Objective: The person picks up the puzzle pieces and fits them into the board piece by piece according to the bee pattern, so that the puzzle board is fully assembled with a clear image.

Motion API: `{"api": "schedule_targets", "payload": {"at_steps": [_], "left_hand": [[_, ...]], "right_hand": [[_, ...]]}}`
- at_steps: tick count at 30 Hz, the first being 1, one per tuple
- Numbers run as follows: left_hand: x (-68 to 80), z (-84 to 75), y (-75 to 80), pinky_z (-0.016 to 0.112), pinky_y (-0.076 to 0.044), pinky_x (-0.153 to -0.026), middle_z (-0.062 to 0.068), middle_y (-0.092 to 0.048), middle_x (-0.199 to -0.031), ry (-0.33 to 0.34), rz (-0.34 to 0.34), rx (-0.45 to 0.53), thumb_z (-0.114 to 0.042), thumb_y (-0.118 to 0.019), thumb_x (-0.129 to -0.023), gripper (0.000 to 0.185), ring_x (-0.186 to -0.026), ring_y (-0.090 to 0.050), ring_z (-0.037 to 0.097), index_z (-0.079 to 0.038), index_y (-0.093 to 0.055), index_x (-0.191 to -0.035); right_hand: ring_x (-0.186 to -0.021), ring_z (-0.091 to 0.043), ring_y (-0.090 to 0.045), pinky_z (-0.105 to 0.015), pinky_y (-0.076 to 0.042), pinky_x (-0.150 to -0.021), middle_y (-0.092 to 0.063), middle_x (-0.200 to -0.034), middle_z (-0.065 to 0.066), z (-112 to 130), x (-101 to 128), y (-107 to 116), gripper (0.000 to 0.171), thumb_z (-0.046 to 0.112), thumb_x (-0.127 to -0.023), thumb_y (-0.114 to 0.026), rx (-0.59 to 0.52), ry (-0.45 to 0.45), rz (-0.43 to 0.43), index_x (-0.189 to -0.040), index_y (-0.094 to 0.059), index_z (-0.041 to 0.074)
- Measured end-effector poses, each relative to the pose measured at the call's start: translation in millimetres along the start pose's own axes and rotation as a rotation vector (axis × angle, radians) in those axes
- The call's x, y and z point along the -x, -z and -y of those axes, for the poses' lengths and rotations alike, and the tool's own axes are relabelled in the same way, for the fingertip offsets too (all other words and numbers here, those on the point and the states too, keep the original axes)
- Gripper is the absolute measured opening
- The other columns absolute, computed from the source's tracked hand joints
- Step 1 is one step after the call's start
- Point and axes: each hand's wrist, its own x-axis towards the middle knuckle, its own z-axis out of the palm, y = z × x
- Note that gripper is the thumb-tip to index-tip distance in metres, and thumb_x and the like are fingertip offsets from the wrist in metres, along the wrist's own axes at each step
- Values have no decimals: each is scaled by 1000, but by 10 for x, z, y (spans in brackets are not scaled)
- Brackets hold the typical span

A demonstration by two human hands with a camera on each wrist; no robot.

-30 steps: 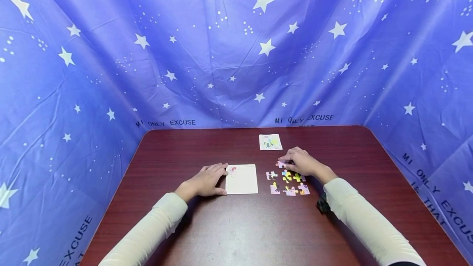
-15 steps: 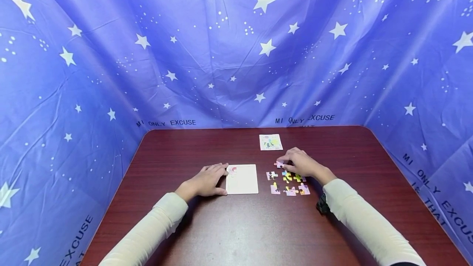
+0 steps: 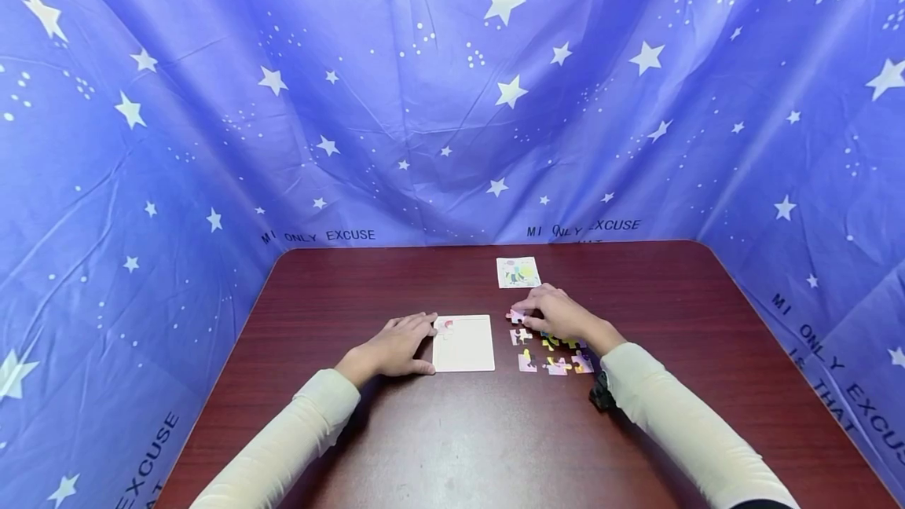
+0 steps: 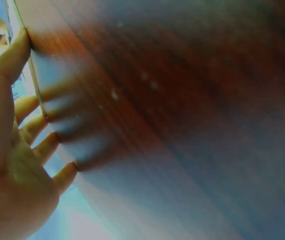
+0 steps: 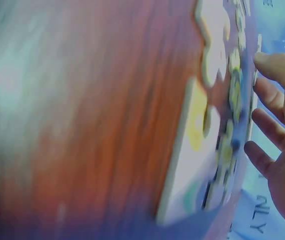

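Pinching a puzzle piece (image 3: 517,315) in right hand (image 3: 558,313), left hand (image 3: 392,348) touching tray (image 3: 463,348)

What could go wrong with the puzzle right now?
The right hand pinches one puzzle piece just above the loose pieces, so its wrist might brush them and scatter them. The left hand only rests flat on the edge of the white puzzle board, so the board may slide if the piece is pushed in hard. The one piece in the board's corner could be bumped loose.
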Motion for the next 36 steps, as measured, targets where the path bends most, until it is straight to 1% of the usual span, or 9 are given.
{"api": "schedule_targets", "payload": {"at_steps": [4,8,11,15,18,22,28,31,36], "left_hand": [[4,-9,3,61,-32,-117,11,-34,-166,-2,-6,7,-54,-71,-89,68,-153,-33,34,-11,-54,-139],[10,-21,4,61,-32,-117,12,-35,-165,-13,-14,12,-52,-72,-88,68,-152,-34,36,-9,-55,-137],[18,-27,5,62,-33,-116,13,-36,-164,-20,-18,20,-51,-73,-89,67,-152,-34,37,-9,-55,-137],[22,-28,9,62,-32,-116,13,-35,-165,-17,-17,26,-50,-73,-89,66,-152,-34,37,-9,-55,-137],[16,-23,4,62,-32,-117,13,-35,-165,-14,-13,21,-52,-72,-89,67,-152,-34,36,-9,-54,-137],[9,-15,-1,61,-32,-117,12,-35,-165,-8,-6,13,-53,-72,-89,68,-153,-33,35,-10,-54,-138],[16,-12,2,62,-32,-117,12,-34,-165,-2,-3,11,-53,-72,-88,68,-153,-33,35,-10,-54,-138],[19,-19,7,61,-31,-117,12,-34,-165,-1,2,19,-53,-72,-89,68,-153,-32,35,-10,-53,-139],[10,-20,5,61,-32,-117,12,-35,-165,-3,-2,14,-54,-71,-89,69,-152,-33,35,-10,-53,-139]], "right_hand": [[-98,-19,-60,-42,-45,-81,-68,-94,5,80,-85,-58,27,24,-96,-69,15,46,-7,-120,-76,17],[-101,-20,-61,-46,-48,-87,-69,-95,5,177,-148,-96,26,24,-95,-68,16,66,-2,-119,-76,18],[-102,-21,-60,-51,-47,-93,-68,-95,5,260,-194,-100,27,23,-95,-68,0,67,3,-120,-75,17],[-99,-18,-59,-50,-47,-93,-67,-92,6,357,-266,-105,27,23,-95,-68,-4,73,-5,-120,-75,17],[-98,-16,-59,-46,-46,-91,-66,-90,7,426,-320,-118,27,23,-95,-68,5,70,-9,-120,-75,18],[-102,-20,-59,-46,-46,-89,-64,-88,6,525,-390,-147,29,23,-92,-69,8,62,-1,-120,-75,17],[-116,-27,-58,-48,-46,-95,-68,-96,3,669,-509,-203,34,26,-92,-68,29,39,21,-125,-74,19],[-118,-27,-58,-48,-46,-96,-69,-98,3,717,-567,-228,34,27,-93,-68,48,26,27,-126,-74,19],[-115,-26,-58,-44,-46,-93,-70,-99,2,764,-639,-262,34,27,-93,-69,62,21,39,-126,-74,20]]}}
